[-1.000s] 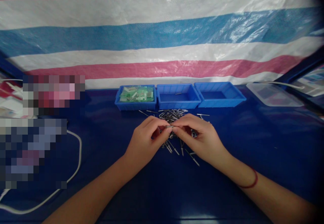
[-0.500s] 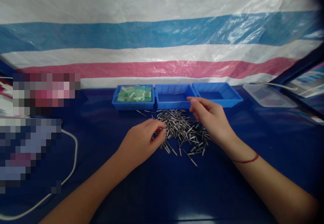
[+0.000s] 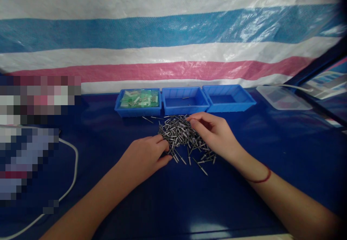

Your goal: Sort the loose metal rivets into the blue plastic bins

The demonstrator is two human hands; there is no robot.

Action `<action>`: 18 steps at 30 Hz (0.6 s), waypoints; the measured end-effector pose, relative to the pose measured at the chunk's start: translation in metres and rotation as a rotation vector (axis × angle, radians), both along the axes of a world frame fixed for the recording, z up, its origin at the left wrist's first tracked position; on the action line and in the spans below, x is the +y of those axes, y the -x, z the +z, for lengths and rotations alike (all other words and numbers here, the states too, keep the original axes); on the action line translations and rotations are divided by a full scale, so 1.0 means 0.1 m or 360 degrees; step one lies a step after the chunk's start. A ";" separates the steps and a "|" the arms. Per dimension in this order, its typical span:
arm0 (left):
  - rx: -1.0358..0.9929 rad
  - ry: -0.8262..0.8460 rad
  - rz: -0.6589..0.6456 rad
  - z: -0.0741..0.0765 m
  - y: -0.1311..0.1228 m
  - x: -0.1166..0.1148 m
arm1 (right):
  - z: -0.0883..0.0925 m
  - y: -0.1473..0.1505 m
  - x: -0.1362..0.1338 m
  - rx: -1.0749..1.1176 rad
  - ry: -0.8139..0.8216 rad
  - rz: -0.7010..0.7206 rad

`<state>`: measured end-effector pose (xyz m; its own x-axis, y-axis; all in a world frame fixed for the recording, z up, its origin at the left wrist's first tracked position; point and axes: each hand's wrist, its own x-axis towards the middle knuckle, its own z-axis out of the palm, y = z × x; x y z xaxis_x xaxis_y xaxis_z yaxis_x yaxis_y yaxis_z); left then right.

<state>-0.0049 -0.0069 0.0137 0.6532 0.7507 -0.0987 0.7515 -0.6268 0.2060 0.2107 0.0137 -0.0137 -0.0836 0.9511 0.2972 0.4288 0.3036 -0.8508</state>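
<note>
A heap of small metal pins (image 3: 181, 135) lies on the blue table (image 3: 173, 196) in front of three blue trays. My left hand (image 3: 145, 155) rests at the heap's left edge, fingers curled and pinched at the pins there. My right hand (image 3: 214, 133) is over the heap's right side, thumb and fingers bent down onto the pins. The left tray (image 3: 138, 102) holds green and white parts. The middle tray (image 3: 184, 101) holds a pin or two. The right tray (image 3: 228, 98) looks bare inside.
A striped pink, white and blue tarpaulin (image 3: 173, 41) hangs right behind the trays. A clear plastic lid (image 3: 283, 97) lies at the back right. A white cable (image 3: 69, 175) loops over the table at the left, beside blurred-out items.
My hands, joined over the heap a second ago, parted. The right hand reached to the middle tray, then came back down onto the pins. The left hand sank to the heap's left edge.
</note>
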 end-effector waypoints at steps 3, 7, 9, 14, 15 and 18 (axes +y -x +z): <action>0.0042 -0.0062 -0.0029 0.00 0.00 0.01 | 0.01 0.02 -0.03 -0.0056 -0.0014 0.0014; 0.0096 -0.0179 -0.0037 0.01 0.00 0.01 | 0.03 0.05 -0.06 -0.0130 -0.0046 0.0080; 0.0150 -0.0210 -0.0013 0.02 -0.01 0.01 | 0.03 0.06 -0.06 -0.0154 -0.0074 0.0127; 0.0212 -0.0149 0.0082 0.05 -0.04 -0.01 | 0.02 0.08 -0.08 -0.0216 -0.0120 0.0201; 0.0196 -0.0127 0.0089 0.05 -0.04 -0.01 | 0.03 0.08 -0.09 -0.0231 -0.0135 0.0208; 0.0134 -0.0081 0.0083 0.05 -0.03 -0.01 | 0.03 0.08 -0.09 -0.0268 -0.0193 0.0232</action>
